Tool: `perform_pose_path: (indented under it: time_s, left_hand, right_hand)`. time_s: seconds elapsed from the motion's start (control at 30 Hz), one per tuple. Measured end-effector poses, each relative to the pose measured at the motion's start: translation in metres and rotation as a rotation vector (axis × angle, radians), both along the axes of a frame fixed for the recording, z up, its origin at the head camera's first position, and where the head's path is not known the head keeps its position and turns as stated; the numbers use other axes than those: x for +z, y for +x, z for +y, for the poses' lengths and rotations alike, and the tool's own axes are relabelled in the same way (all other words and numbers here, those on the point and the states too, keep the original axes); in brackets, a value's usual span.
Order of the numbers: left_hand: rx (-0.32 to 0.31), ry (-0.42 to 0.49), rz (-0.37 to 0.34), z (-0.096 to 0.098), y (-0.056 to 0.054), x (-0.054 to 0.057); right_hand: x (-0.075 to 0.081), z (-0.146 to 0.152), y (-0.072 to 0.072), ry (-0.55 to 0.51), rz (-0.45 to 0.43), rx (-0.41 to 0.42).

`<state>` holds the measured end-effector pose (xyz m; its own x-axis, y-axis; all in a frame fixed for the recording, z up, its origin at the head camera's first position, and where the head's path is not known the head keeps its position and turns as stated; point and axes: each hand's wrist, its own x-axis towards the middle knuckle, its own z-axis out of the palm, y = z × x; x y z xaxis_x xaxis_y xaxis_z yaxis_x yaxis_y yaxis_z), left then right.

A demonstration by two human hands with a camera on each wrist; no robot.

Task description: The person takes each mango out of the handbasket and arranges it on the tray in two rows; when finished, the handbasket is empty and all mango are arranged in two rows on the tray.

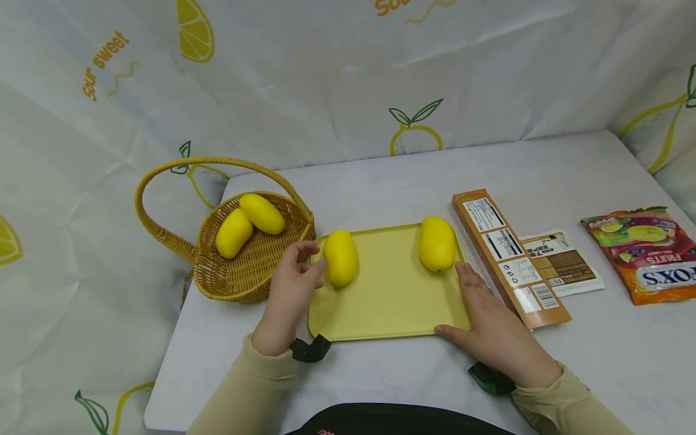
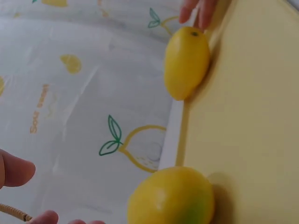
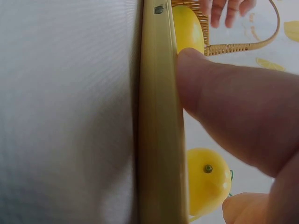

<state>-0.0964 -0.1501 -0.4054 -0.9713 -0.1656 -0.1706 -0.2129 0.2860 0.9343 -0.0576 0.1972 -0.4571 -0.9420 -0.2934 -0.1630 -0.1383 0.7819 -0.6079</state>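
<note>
A pale yellow tray [image 1: 388, 296] lies on the table with a yellow mango [image 1: 341, 258] at its left side and another mango [image 1: 437, 244] near its back right corner. My left hand [image 1: 288, 284] hovers beside the left mango, between it and the wicker basket [image 1: 255, 275]; its fingers are loosely bent and hold nothing. In the left wrist view a gap shows between my fingertips and the near mango [image 2: 170, 198]. My right hand [image 1: 497, 329] rests at the tray's front right corner, fingers along the right edge. Its thumb [image 3: 215, 88] touches the front rim.
Two more mangoes [image 1: 262, 213] lie inside the basket, under its tall arched handle [image 1: 217, 160]. Right of the tray are a long brown box [image 1: 508, 260], a flat white-and-brown packet [image 1: 565, 266] beside it, and an orange-and-red sweets bag [image 1: 647, 254]. A lemon-print sheet [image 1: 326, 72] hangs behind the table.
</note>
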Motion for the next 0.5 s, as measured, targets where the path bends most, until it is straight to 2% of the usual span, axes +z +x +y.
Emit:
perform_pose_path:
  time_s: [0.1,0.17,0.33,0.5]
  left_hand:
    - [-0.010,0.137,0.013,-0.014,0.001,0.016]
    - [-0.011,0.196,0.023,-0.027,0.000,0.027]
    - [-0.012,0.227,0.040,-0.064,-0.008,0.051]
    - [-0.008,0.304,-0.021,-0.102,-0.019,0.071]
  right_hand:
    - [0.000,0.000,0.000,-0.003,0.004,0.002]
    - [0.000,0.001,0.000,-0.004,0.002,0.000]
    - [0.000,0.000,0.000,-0.005,-0.008,-0.008]
    - [-0.001,0.000,0.000,-0.009,-0.012,-0.007]
